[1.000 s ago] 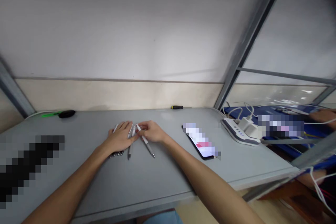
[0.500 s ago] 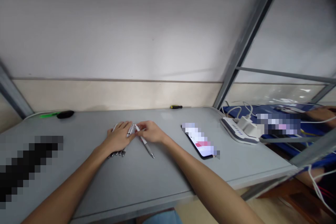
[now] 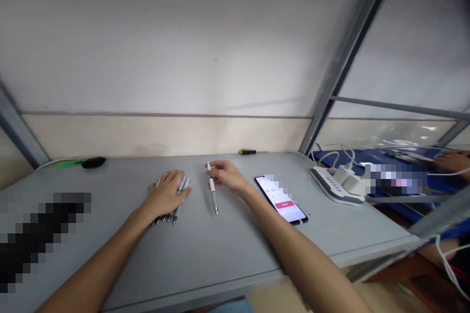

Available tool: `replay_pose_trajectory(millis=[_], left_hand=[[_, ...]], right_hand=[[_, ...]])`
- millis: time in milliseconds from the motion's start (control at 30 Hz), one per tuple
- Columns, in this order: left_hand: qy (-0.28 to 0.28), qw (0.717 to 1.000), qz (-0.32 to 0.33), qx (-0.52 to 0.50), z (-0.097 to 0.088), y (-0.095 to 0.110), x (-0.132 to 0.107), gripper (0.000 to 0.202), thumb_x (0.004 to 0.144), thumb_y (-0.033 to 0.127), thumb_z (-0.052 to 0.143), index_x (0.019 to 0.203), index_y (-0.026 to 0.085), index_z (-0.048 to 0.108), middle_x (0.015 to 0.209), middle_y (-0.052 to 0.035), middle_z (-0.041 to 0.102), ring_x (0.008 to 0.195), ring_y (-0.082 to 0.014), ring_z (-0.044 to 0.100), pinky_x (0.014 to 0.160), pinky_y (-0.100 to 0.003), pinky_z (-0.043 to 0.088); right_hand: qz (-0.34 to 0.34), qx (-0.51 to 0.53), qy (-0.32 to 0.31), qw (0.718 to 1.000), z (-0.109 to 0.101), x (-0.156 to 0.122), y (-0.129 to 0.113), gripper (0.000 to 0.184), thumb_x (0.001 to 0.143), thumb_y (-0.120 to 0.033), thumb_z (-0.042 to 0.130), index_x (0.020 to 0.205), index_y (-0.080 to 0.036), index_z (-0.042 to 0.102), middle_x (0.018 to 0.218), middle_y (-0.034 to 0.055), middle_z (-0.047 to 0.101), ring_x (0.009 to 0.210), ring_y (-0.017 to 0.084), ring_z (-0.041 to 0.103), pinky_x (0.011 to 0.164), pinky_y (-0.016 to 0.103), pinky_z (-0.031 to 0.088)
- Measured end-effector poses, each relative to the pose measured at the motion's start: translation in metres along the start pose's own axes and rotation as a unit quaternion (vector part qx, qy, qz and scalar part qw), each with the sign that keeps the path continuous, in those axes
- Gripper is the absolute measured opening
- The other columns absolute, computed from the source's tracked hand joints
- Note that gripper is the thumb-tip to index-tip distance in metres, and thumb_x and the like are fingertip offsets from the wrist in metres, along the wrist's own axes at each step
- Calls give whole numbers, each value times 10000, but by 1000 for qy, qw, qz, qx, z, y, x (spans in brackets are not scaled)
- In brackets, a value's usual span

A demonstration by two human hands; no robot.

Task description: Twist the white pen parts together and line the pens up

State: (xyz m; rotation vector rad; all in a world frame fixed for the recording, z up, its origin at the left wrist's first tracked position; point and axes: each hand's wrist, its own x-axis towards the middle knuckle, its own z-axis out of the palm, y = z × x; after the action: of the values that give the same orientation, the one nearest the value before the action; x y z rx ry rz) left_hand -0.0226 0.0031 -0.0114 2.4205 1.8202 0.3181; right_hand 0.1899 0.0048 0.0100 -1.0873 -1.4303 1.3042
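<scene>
My left hand (image 3: 168, 192) lies flat over a row of several pens (image 3: 170, 218), fingers pointing away from me and thumb to the right. Their metal tips stick out on the near side, and parts of their white barrels show between thumb and forefinger; the rest is hidden under the palm. To the right, my right hand (image 3: 225, 177) pinches a white ballpoint pen (image 3: 212, 188) by its upper half. That pen's grey-silver tip points toward me, and it is apart from the row.
Right of my forearm, a phone (image 3: 281, 200) lies on the grey desk (image 3: 205, 264). Farther right are a power strip (image 3: 336, 186) with white plugs and a co-worker's hand (image 3: 453, 162). A yellow-black screwdriver (image 3: 247, 151) and a black object (image 3: 93, 162) lie along the back edge.
My right hand has moved right, away from my left hand, carrying the pen, which now stands more in line with my view. My left hand has stayed over the row.
</scene>
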Motion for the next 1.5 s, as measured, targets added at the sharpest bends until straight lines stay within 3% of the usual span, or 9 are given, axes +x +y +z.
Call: replay_pose_trajectory(millis=[233,367,533,700,833,933,1067,1300,1500], left_hand=[[106,990,51,-76,-8,15,-4,373,907,420,375,1218,258,501,1345,-77,520,1272,-283,417,1013,-553,299],[90,972,127,-179,-15,30,-11,359,913,462,379,1117,253,588,1183,-46,635,1142,-229,537,987,-418,367],[97,959,169,-204,-13,35,-13,327,843,427,539,1096,234,618,898,-9,696,839,-179,632,763,-284,446],[166,957,161,-175,-10,25,-5,256,893,368,469,989,209,644,817,-24,676,763,-167,612,727,-282,427],[189,957,149,-164,-12,16,-1,218,890,339,470,946,203,631,810,-25,676,777,-176,607,769,-308,417],[186,960,154,-140,-12,16,-2,198,898,322,457,945,217,619,834,-18,673,806,-181,603,802,-331,395],[182,962,171,-111,-11,21,-6,233,935,343,392,968,235,596,902,-16,666,869,-189,592,850,-365,350],[146,960,235,-52,-10,27,-11,316,977,297,260,1003,220,566,944,-32,643,909,-194,549,835,-359,325],[139,960,244,-25,-14,29,-15,318,983,266,221,998,208,534,919,-43,613,882,-199,511,786,-350,317]], right_hand=[[24,129,39,991,-33,-13,1,236,714,-193,614,948,-167,589,708,-13,545,635,188,677,649,355,575],[13,150,55,987,-34,-14,0,207,711,-157,608,915,-168,574,750,20,618,687,190,687,701,364,580],[6,162,82,983,-34,-12,-2,182,718,-141,611,894,-161,569,819,65,671,768,207,696,763,379,572],[15,121,23,992,-36,-14,-6,210,693,-137,675,875,-168,575,874,66,673,802,195,684,767,351,564],[34,24,-42,998,-38,-18,-13,193,752,-286,678,884,-157,623,882,62,650,675,137,633,630,275,529],[18,-64,-66,996,-40,-19,-14,268,812,-406,609,755,-144,615,733,35,608,565,94,532,508,218,422],[-14,-147,-83,986,-42,-21,-13,415,840,-471,548,581,-150,515,537,-34,434,461,61,335,447,220,265],[10,-118,-137,984,-41,-25,-19,419,817,-503,568,589,-155,517,534,-51,368,478,66,258,461,237,211],[56,-58,-187,979,-42,-28,-25,379,791,-511,601,840,-144,679,562,-58,355,487,72,235,456,231,193]])
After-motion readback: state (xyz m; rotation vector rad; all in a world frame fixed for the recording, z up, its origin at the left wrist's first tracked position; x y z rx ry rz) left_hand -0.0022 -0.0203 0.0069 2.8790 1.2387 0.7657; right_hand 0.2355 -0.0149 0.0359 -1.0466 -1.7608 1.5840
